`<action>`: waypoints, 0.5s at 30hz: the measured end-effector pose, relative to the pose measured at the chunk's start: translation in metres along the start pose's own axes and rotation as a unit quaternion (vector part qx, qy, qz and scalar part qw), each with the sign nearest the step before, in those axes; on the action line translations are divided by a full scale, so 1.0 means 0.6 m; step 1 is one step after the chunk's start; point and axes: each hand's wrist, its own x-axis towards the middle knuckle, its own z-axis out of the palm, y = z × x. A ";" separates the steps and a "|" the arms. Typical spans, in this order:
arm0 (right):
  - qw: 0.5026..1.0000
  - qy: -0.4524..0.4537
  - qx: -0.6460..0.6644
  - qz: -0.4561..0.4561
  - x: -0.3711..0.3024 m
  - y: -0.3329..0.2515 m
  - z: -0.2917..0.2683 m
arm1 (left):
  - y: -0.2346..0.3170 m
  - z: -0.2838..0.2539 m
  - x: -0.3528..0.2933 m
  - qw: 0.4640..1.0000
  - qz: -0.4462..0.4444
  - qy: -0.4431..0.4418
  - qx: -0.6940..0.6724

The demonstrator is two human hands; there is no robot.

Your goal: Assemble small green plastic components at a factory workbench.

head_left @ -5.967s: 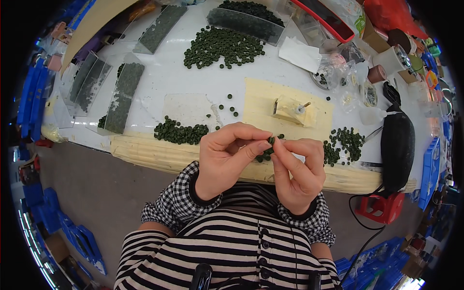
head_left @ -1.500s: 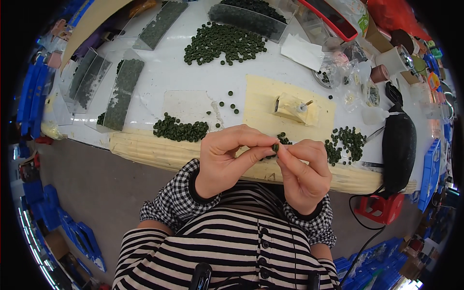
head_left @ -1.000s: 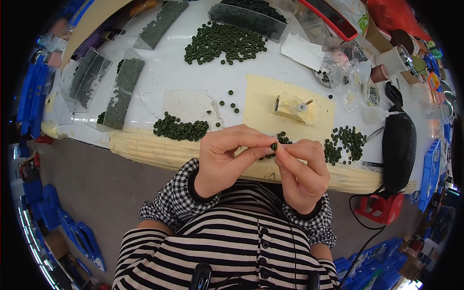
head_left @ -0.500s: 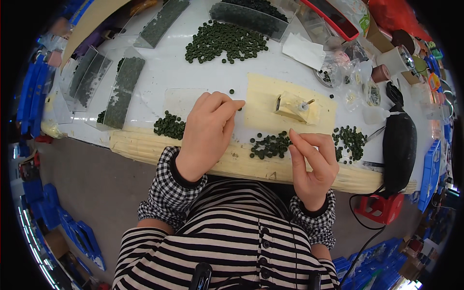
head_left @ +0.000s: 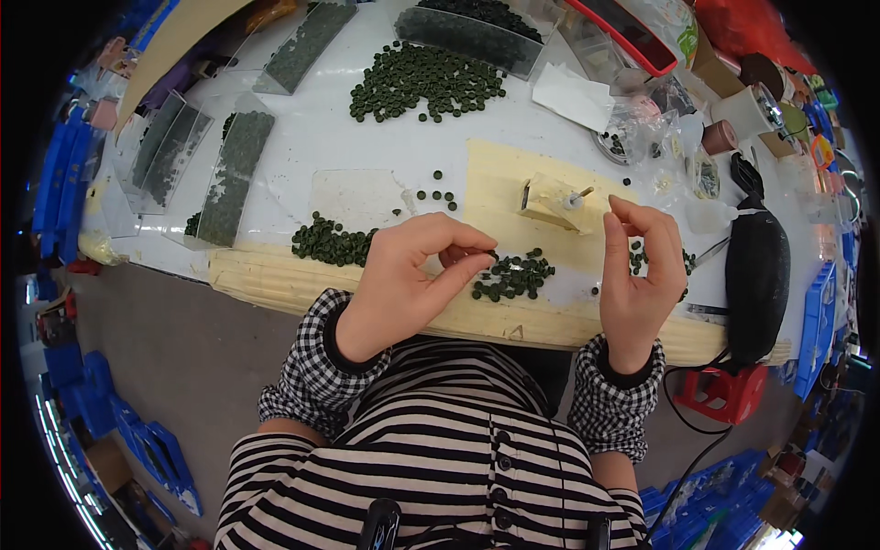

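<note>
My left hand hovers at the left end of a loose middle pile of small dark green discs. Its thumb and forefinger pinch what looks like one dark green disc. My right hand is raised between that pile and the right-hand pile, its thumb and forefinger bent close together. Whatever lies between those tips is too small to make out. A small block wrapped in yellowish tape, with a metal pin sticking up, stands on a yellow sheet beyond my hands. Several single discs lie left of the sheet.
A large heap of green discs and clear trays lie at the back and left. On the right are a black pouch-like object, clear bags and a red-framed device. A wooden edge borders the table's front.
My left hand has moved right and nearer, uncovering several single discs on the table. My right hand has moved away from the middle pile, to the right and farther up.
</note>
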 end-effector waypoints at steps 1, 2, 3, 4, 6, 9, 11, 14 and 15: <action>1.000 -0.005 -0.003 -0.004 0.009 0.004 0.004 | 0.001 0.002 0.000 0.994 -0.034 -0.003 -0.104; 1.000 -0.010 -0.005 -0.008 0.017 0.006 0.007 | 0.003 0.006 0.001 0.976 -0.068 -0.006 -0.207; 1.000 -0.020 -0.012 -0.007 0.023 0.005 0.010 | 0.003 0.008 0.002 0.946 -0.101 -0.010 -0.308; 0.999 -0.025 -0.020 -0.019 0.027 0.006 0.014 | 0.001 0.008 0.003 0.921 -0.120 -0.032 -0.368; 0.998 -0.032 -0.038 -0.042 0.033 0.008 0.019 | -0.008 0.008 0.006 0.858 -0.155 -0.076 -0.483; 0.996 -0.059 -0.040 -0.052 0.035 0.007 0.019 | -0.018 0.020 0.001 0.792 -0.179 -0.079 -0.578; 0.997 -0.039 -0.035 -0.057 0.035 0.005 0.014 | -0.017 0.026 0.001 0.772 -0.182 -0.073 -0.604; 0.998 0.043 -0.008 -0.042 0.031 -0.015 -0.001 | -0.024 0.027 0.000 0.757 -0.182 -0.093 -0.621; 0.996 0.079 0.004 -0.034 0.026 -0.024 -0.006 | -0.026 0.027 0.000 0.754 -0.182 -0.105 -0.623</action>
